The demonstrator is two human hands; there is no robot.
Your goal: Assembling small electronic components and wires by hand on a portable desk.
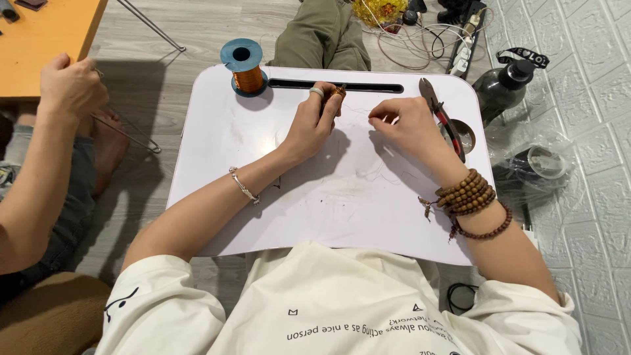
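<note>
We see a small copper-wound piece (337,91) pinched at the fingertips of the left hand (314,125), held just above the far middle of the white lap tray (263,197), close in front of the long slot (368,87) at the tray's far edge. The left hand is closed on it, thumb and forefinger narrow, a pale ring on one finger. The piece stands roughly upright, its long axis pointing away from us.

To the right of it, apart by a short gap, the right hand (407,125) sits curled with its fingertips drawn together, turned toward the piece. A very thin wire seems to run between the two hands, but we cannot tell for sure whether the right fingers grip it. So the piece lies to the left of the right hand and a little farther out; the left hand is the one on it.

Outward from there: a spool (244,68) of copper wire with blue ends stands at the tray's far left corner, nearer the left hand. Red-handled pliers (444,121) lie lengthwise just beyond the right hand. A dark bottle (503,89) stands off the tray on the right. Another person's hand (69,85) is well apart at the left.
</note>
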